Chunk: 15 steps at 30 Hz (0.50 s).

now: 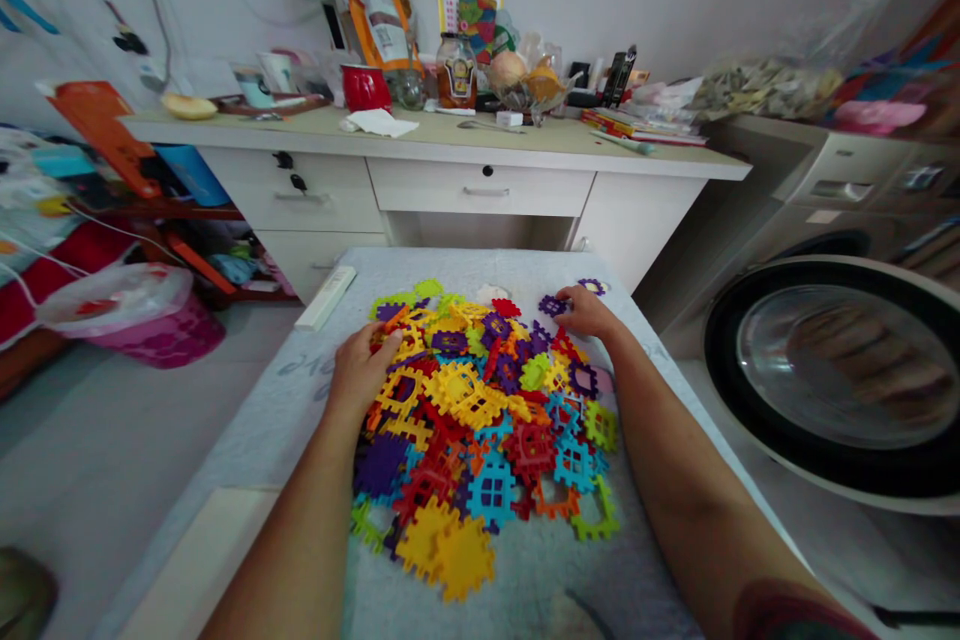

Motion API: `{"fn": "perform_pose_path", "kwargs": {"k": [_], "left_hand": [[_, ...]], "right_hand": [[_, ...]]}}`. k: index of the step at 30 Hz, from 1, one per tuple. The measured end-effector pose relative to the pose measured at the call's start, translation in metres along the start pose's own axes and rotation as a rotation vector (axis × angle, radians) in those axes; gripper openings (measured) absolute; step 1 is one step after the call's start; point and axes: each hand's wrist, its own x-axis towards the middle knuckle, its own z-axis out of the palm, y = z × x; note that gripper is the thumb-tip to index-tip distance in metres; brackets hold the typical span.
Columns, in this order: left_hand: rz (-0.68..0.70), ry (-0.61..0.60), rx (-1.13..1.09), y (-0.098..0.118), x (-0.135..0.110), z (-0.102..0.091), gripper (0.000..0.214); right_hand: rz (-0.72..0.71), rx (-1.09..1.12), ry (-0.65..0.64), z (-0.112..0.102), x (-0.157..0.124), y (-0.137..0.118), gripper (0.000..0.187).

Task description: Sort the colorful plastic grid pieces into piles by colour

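Note:
A heap of several flat plastic interlocking tiles (480,420) in yellow, red, blue, purple, green and orange lies on a grey-covered table (525,580). My left hand (361,370) rests on the heap's left edge, fingers curled over yellow and orange tiles. My right hand (585,312) reaches to the heap's far right corner, fingers bent onto a purple tile (553,305). Another purple tile (591,286) lies just beyond that hand. Both forearms flank the pile.
A white remote-like bar (325,297) lies at the table's far left edge. Beyond stands a cluttered white desk (480,170) with drawers. A washing machine door (840,370) is at the right, a pink bin with a plastic bag (135,315) at the left.

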Motion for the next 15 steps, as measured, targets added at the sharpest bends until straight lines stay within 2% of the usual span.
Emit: {"fn": "perform_pose_path", "kwargs": {"k": [3, 8, 10, 13, 15], "left_hand": [[-0.009, -0.010, 0.002, 0.001, -0.001, -0.001, 0.060], [-0.011, -0.018, -0.012, 0.001, 0.000, -0.001, 0.064], [-0.011, -0.012, -0.020, 0.001, 0.000, 0.000, 0.062], [-0.016, -0.006, -0.038, 0.001, 0.000, 0.000, 0.059], [-0.019, -0.007, -0.045, 0.001, 0.000, 0.000, 0.058]], "right_hand": [[0.035, 0.007, 0.053, 0.000, 0.000, 0.003, 0.031], [0.310, -0.035, 0.439, -0.006, -0.004, 0.025, 0.030], [0.417, -0.033, 0.554, -0.007, -0.005, 0.034, 0.029], [0.517, -0.019, 0.610, -0.006, -0.005, 0.043, 0.030], [0.527, -0.013, 0.607, -0.003, -0.004, 0.045, 0.031]]}}
